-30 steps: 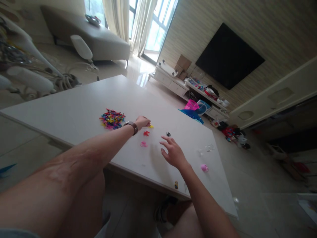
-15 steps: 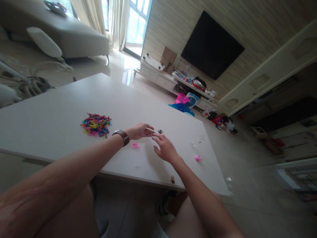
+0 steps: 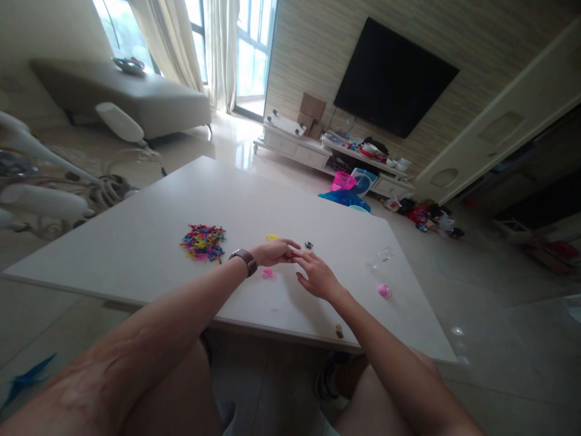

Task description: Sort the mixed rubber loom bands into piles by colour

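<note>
My left hand (image 3: 276, 251), with a brown-strapped watch on its wrist, is over the middle of the white table (image 3: 158, 200). Its fingers are drawn together, and whatever they may hold is too small to make out. My right hand (image 3: 318, 275) meets them from the right, fingertips touching, its fingers stretched and thumb apart. Just beyond the fingertips lies a small black cluster (image 3: 308, 245). A small yellow cluster (image 3: 272, 238) rests behind my left hand, and a pink one (image 3: 269, 273) in front of it. To the left is a pile of small multicoloured pieces (image 3: 203, 242).
On the table's right are a clear container (image 3: 385, 254) and a round pink object (image 3: 384, 291). A small yellow-and-dark figure (image 3: 339, 331) lies by the near edge. Beyond the table are a pink basket (image 3: 343, 181) and a low white cabinet (image 3: 295, 148).
The view has shifted, so the table and hands appear farther right. My left fingers have drawn together against my right fingertips. The yellow cluster now shows behind my left hand.
</note>
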`<state>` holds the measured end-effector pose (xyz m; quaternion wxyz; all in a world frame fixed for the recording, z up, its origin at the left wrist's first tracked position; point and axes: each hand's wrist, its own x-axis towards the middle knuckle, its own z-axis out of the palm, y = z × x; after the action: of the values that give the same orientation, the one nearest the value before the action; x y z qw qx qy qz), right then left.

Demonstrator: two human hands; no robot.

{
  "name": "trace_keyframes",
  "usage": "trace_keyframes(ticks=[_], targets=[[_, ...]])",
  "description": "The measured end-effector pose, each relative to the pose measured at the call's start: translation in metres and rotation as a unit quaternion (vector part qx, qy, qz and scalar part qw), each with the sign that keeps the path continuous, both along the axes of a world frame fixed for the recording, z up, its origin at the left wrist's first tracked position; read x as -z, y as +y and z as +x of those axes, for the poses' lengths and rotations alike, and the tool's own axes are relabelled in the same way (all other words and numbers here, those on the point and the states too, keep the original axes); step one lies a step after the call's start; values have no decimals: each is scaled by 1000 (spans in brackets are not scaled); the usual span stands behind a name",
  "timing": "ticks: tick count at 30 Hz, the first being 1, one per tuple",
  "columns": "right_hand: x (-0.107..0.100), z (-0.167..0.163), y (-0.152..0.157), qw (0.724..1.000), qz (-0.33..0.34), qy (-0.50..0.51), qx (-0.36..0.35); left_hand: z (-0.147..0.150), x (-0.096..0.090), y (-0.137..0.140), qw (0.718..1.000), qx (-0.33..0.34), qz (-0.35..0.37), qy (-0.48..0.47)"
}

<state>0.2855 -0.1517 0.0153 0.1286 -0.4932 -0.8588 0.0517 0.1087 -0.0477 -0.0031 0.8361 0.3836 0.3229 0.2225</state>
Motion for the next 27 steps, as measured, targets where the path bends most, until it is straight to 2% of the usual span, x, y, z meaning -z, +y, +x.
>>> trace_keyframes(ticks=[10,17,24,27], targets=[[1,-4,-3,1000,-4,20,-20,-5,7,4,999,-6,31,13],[1,-3,-3,1000,-2,13,-19,3,11,4,999,-14,28,11],[-1,-2,-3,1000,-13,0,-28,9,6,2,999,-25,31,29],[-1,-3,-3,1000,-13,0,-27,12,5,0,998,-51,22,40]])
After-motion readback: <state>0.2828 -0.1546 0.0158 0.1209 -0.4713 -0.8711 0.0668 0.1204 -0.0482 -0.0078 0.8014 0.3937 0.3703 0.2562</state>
